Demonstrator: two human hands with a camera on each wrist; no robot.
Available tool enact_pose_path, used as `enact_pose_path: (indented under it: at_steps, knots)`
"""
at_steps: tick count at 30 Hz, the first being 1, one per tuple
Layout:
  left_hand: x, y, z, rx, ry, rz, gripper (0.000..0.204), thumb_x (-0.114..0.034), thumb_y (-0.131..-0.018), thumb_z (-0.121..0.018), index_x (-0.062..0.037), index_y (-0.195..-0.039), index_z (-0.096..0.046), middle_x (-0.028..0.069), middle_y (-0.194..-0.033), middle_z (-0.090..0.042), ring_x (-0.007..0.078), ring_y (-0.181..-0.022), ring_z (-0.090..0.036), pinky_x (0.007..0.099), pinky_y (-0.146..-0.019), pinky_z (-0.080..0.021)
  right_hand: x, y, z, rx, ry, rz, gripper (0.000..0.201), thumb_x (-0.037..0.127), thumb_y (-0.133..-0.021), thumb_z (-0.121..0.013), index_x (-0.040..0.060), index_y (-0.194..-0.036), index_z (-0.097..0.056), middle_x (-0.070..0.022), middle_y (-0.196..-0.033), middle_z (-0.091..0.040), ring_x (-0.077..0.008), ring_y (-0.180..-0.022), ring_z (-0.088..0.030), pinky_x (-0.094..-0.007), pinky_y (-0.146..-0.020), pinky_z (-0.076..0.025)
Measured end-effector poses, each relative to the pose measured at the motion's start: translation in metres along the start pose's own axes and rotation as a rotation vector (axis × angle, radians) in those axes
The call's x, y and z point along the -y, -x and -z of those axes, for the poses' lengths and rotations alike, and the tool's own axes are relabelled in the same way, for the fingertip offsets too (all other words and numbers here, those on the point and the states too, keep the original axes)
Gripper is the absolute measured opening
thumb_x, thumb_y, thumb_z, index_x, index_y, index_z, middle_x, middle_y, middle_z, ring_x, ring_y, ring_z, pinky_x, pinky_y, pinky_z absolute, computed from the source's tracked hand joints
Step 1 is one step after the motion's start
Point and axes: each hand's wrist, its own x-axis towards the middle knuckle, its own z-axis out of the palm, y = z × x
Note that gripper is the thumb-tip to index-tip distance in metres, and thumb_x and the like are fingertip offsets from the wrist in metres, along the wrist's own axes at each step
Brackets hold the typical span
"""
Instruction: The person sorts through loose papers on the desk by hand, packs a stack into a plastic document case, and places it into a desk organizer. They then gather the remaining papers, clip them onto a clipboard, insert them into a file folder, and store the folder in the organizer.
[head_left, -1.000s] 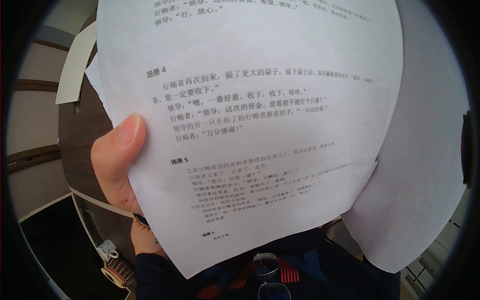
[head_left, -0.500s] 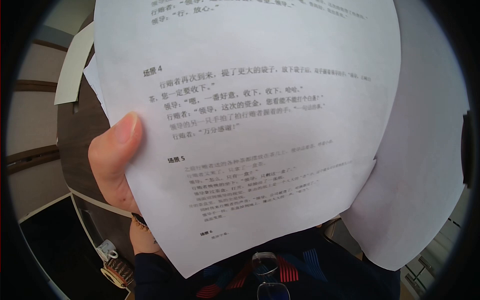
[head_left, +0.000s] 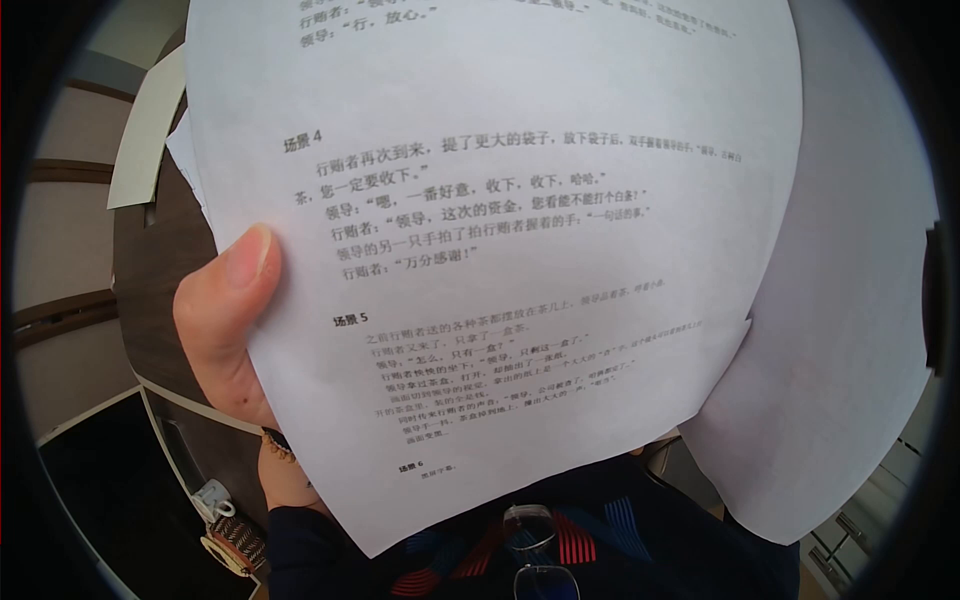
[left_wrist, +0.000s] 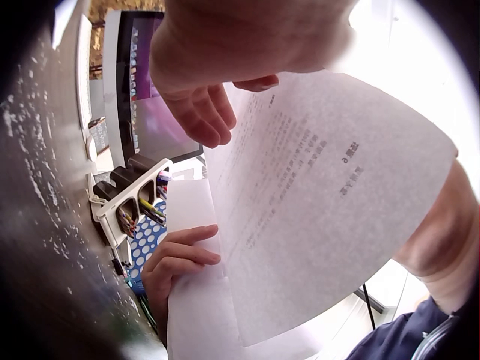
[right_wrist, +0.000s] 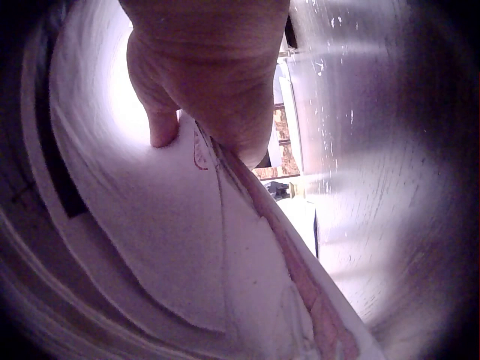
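Note:
My left hand (head_left: 230, 320) grips a printed sheet of paper (head_left: 520, 290) by its left edge, with the thumb lying over the front. Rows of Chinese text run across the sheet, which curves and tilts in front of me. A blank white sheet (head_left: 850, 270) hangs at its right. Behind the paper, my right hand is hidden in the head view. The left wrist view shows the right hand (left_wrist: 180, 259) at the far edge of the white sheets (left_wrist: 196, 304). Seen from the right wrist, its thumb (right_wrist: 163, 131) presses on white paper (right_wrist: 150, 202) with a small red mark.
A dark table (head_left: 150, 290) lies behind the papers, and a white mug (head_left: 213, 498) stands at lower left. Glasses (head_left: 545, 580) hang at the shirt front. The left wrist view has a computer screen (left_wrist: 142, 82) and a desk organizer (left_wrist: 124, 202) with several pens.
The printed sheet and my left hand have shifted very slightly to the left in the head view. The hold on the paper is the same.

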Motion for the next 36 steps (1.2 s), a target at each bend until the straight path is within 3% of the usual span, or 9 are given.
enact_pose_path:
  at_steps: [13, 36]
  knots:
    - [-0.007, 0.000, -0.008, 0.009, -0.001, 0.086, 0.040, -0.019, -0.087, -0.056, 0.0161, -0.105, -0.060, 0.0217, -0.107, -0.065, 0.0207, -0.092, -0.062, 0.0288, -0.084, -0.049, -0.001, -0.001, 0.000, -0.003, 0.001, 0.002, 0.026, 0.023, -0.089, -0.066, -0.0003, -0.099, -0.061, -0.0096, -0.101, -0.065, -0.0116, -0.073, -0.056, -0.0237, -0.061, -0.045]
    - [-0.004, -0.002, -0.002, 0.031, 0.025, 0.061, 0.036, -0.019, -0.089, -0.055, 0.0148, -0.102, -0.061, 0.0225, -0.107, -0.065, 0.0197, -0.091, -0.063, 0.0281, -0.085, -0.050, -0.003, -0.002, 0.001, -0.010, 0.006, 0.004, 0.026, 0.023, -0.089, -0.066, -0.0008, -0.099, -0.062, -0.0094, -0.100, -0.066, -0.0112, -0.072, -0.057, -0.0233, -0.059, -0.045]
